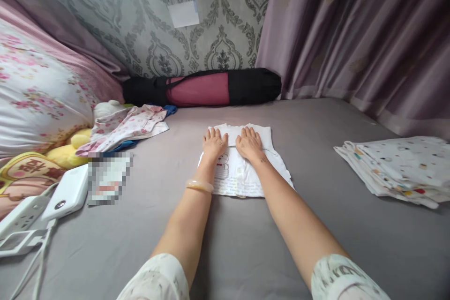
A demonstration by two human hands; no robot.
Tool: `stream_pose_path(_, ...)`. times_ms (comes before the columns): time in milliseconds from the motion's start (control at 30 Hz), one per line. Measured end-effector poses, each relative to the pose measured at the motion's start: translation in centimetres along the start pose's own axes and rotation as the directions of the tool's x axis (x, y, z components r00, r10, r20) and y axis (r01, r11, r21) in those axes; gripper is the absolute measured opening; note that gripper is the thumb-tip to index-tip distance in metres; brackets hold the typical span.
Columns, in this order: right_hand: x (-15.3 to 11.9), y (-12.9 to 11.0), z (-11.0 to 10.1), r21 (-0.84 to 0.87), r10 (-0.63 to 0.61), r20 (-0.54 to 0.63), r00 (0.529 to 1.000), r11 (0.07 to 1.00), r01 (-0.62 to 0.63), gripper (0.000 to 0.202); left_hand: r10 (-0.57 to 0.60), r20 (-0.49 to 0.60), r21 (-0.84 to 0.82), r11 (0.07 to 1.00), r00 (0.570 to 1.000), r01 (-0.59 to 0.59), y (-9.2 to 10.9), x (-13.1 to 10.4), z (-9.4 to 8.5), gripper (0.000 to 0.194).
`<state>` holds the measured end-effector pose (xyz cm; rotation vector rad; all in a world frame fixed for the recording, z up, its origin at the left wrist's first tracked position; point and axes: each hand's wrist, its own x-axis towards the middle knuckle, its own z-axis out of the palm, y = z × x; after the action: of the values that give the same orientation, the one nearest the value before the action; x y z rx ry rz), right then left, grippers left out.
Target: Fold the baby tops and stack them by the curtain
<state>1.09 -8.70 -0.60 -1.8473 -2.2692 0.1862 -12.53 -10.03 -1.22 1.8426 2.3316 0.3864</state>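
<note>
A small white garment [242, 178] with a printed figure and rows of lettering lies on the grey bed sheet in front of me. Its far part is folded over toward me. My left hand [215, 143] rests flat on the left side of this fold, fingers stretched away from me. On the right side of the same fold lies my right hand [249, 143], palm down with its fingers out. Neither hand grips the cloth. A pale bangle [199, 186] circles my left wrist.
To the right sits a stack of folded printed cloths [397, 164]. Small clothes [130, 126] lie at the left near a yellow plush toy [70, 150]. A white power bank [66, 192] and a power strip [24, 218] with cables are nearer. A black-and-pink long bag [200, 89] lies along the wall.
</note>
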Motion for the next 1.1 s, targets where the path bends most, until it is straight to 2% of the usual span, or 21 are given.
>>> stream_pose_path(133,0.2,0.8,-0.2,0.000,0.070,0.016,0.997,0.998,-0.070,0.060,-0.054,0.045,-0.002,0.999,0.998,0.054,-0.3,0.1,-0.4,0.067)
stream_pose_path(333,0.4,2.3,-0.3,-0.004,0.139,0.020,0.990,0.990,-0.139,0.061,-0.053,0.052,-0.007,0.999,0.997,0.053,-0.5,0.2,-0.4,0.071)
stream_pose_path(533,0.7,2.5,-0.8,0.018,0.160,0.077,0.984,0.987,-0.162,0.062,-0.039,0.071,-0.020,0.999,0.997,0.041,-0.3,-0.1,-1.0,0.069)
stream_pose_path(633,1.0,2.7,-1.5,0.061,0.123,0.074,0.990,0.990,-0.128,0.060,0.029,-0.005,0.011,1.000,1.000,-0.029,0.4,-0.3,-1.4,0.064)
stream_pose_path(700,1.2,2.8,-1.9,0.070,0.076,0.028,0.997,0.994,-0.078,0.059,0.126,-0.071,0.044,0.991,0.990,-0.123,1.0,-0.3,-1.4,0.061)
stream_pose_path(767,1.4,2.8,-2.0,0.063,0.039,-0.003,0.999,0.997,-0.039,0.059,0.209,-0.087,0.064,0.977,0.974,-0.204,1.5,-0.1,-1.1,0.061)
stream_pose_path(833,1.6,2.9,-1.9,0.066,0.033,0.013,0.999,0.997,-0.034,0.059,0.242,-0.053,0.069,0.969,0.969,-0.238,1.6,0.1,-0.6,0.061)
stream_pose_path(967,1.7,3.0,-1.4,0.060,0.079,0.088,0.993,0.995,-0.084,0.059,0.223,0.058,0.066,0.972,0.973,-0.226,1.4,0.4,0.0,0.061)
stream_pose_path(1100,1.8,3.0,-1.3,0.044,0.088,0.106,0.990,0.995,-0.093,0.058,0.212,0.070,0.068,0.974,0.975,-0.216,1.1,0.5,0.0,0.062)
